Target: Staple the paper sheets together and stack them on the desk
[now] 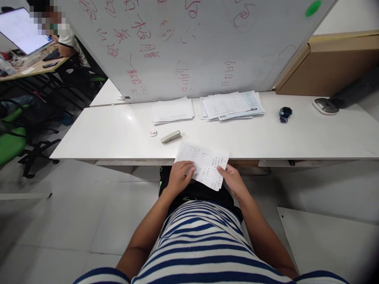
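Observation:
A few sheets of paper [203,163] with handwriting on them are held at the front edge of the white desk, tilted, the far part over the desktop. My right hand [234,182] pinches their right edge, thumb on top and fingers underneath. At the left edge my left hand [179,177] grips the same sheets, its fingers bent over the upper face. Just beyond the papers lies a grey stapler [171,137]. A small white round item [153,133], perhaps a roll of tape, sits to its left.
On the white desk [97,134] lie a left paper stack [173,110] and a right paper stack [232,108]. Farther right are a dark watch [285,113], a mouse [325,105] and a cardboard box [328,67]. A whiteboard [207,43] stands behind. Another person [67,41] sits back left.

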Motion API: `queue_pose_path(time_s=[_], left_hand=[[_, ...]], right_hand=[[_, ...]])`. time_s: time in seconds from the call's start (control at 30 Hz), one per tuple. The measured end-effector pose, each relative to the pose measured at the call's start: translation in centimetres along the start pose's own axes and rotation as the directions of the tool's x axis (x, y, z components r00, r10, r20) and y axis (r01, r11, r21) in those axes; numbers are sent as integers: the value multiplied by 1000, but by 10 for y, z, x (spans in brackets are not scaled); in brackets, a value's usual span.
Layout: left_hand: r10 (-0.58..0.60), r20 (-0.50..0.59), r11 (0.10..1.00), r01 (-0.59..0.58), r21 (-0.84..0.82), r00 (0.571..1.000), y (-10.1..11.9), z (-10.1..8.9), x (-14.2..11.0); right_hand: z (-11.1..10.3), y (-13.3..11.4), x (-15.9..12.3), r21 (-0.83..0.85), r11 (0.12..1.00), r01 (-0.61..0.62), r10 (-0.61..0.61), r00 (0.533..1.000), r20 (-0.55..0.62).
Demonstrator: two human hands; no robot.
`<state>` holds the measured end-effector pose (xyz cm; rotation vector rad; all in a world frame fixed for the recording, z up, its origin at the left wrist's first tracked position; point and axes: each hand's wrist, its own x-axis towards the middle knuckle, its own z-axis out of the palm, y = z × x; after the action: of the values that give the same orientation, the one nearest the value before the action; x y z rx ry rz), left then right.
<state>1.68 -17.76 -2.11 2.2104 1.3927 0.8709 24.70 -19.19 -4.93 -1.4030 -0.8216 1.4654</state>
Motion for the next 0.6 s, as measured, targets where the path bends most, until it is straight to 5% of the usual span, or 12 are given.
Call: queue_pose_path(time_s=[0.07, 0.13, 0.23, 0.37, 0.5, 0.6], left_hand=[[-144, -216, 989, 138, -44, 966, -9, 1, -5], [-355, -338, 933, 306, -192, 872, -16, 1, -9], [-571, -175, 757, 432, -490, 802, -19, -8, -13], [-562, 73, 605, 470, -642, 824, -12, -35, -3], [-474, -15, 650, 338, -681, 881, -14, -57, 32], [-408, -54, 657, 252, -710, 911, -25, -55, 59]], right_hand=[[-1, -1, -3, -60, 998, 35, -36, 999, -10], [-2, -5, -7, -118, 990, 73, -73, 997, 6], [-3, -18, -15, -219, 967, 133, -120, 990, 68], [-2, -47, -17, -309, 909, 281, -263, 960, 101], [3, -77, -1, -296, 856, 423, -408, 906, 114], [13, -80, 20, -220, 877, 428, -430, 902, 40]])
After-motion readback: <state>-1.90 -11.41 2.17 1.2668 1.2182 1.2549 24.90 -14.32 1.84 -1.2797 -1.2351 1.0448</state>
